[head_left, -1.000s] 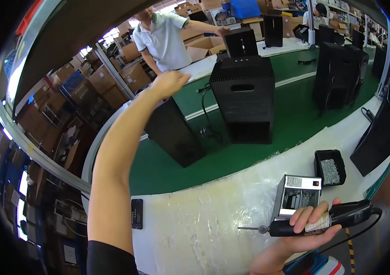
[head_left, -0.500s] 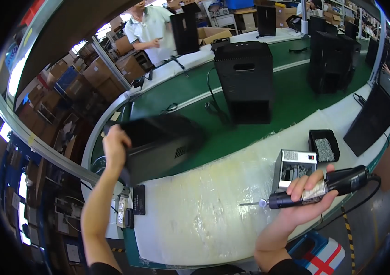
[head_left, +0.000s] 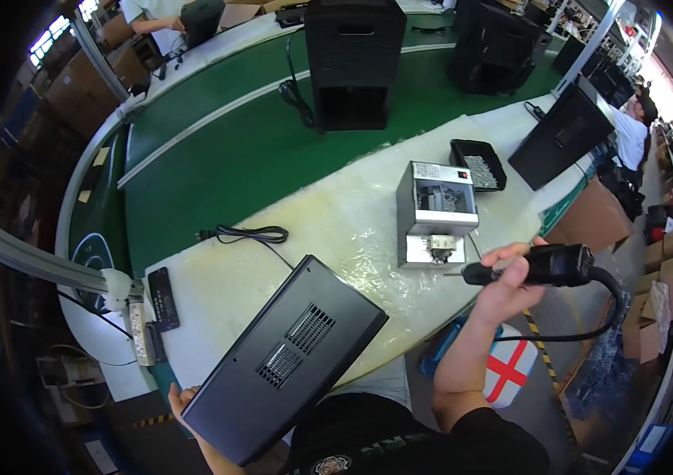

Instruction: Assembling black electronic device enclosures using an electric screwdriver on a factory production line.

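My left hand (head_left: 185, 404) grips the left edge of a black box-shaped appliance (head_left: 297, 360), which lies tilted at the near edge of the bench. Two slotted vents show on its upward face, and its power cord (head_left: 253, 234) runs out onto the bench top. In my right hand (head_left: 508, 291) is a black electric screwdriver (head_left: 562, 265), its fingers wrapped round the body and its thin bit pointing left. The bit lies just in front of a silver screw feeder (head_left: 438, 207). A black tray of small screws (head_left: 480, 168) sits behind the feeder.
Black appliances (head_left: 355, 67) stand on the green conveyor (head_left: 218, 178) beyond the bench, and another appliance (head_left: 562, 134) rests at the right. On the left are a black phone-like slab (head_left: 163, 298) and a power strip (head_left: 140, 336). A co-worker (head_left: 158, 20) handles a dark unit across the line.
My left hand has brought the appliance from the conveyor toward me onto the near bench edge. My right hand has moved the screwdriver beside the screw feeder. The view has turned right and down.
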`<state>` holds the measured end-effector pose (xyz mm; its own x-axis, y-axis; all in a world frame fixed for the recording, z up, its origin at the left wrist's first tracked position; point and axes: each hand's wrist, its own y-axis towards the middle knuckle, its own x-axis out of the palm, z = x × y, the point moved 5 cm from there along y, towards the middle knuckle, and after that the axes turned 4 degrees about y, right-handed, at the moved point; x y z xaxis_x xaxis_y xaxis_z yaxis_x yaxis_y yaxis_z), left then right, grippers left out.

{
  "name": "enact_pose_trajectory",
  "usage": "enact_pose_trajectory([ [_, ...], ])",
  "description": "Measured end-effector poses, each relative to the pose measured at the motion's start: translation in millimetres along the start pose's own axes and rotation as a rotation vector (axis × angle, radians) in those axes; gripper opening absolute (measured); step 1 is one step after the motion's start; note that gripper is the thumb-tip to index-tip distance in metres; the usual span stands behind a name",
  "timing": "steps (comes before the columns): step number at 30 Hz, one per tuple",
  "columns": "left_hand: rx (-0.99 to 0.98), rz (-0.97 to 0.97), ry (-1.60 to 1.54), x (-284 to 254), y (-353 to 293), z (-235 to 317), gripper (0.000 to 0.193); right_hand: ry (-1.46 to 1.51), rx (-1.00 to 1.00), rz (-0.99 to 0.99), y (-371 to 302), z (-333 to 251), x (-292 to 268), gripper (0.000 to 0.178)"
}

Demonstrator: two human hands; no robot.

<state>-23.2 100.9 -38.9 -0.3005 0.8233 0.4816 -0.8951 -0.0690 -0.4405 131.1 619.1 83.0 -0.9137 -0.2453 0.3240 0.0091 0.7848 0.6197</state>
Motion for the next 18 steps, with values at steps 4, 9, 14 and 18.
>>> enact_pose_trajectory([
  [4,-0.065,-0.142,-0.045,27.1,-8.0,-7.5,0.062,0.032,-0.097,-0.094,4.6,17.6,15.0,0.042],
  [9,-0.264,-0.306,0.273,29.3,2.3,10.8,0.061,0.034,0.044,-0.174,1.1,37.6,16.7,0.039],
  [14,0.338,-0.582,1.146,106.5,5.2,69.9,0.038,0.043,0.073,-0.209,-14.0,-7.5,21.1,0.045],
  [18,0.520,-0.894,1.590,214.2,-45.3,53.2,0.039,0.287,-0.124,-0.248,-5.6,-80.0,70.6,0.062],
])
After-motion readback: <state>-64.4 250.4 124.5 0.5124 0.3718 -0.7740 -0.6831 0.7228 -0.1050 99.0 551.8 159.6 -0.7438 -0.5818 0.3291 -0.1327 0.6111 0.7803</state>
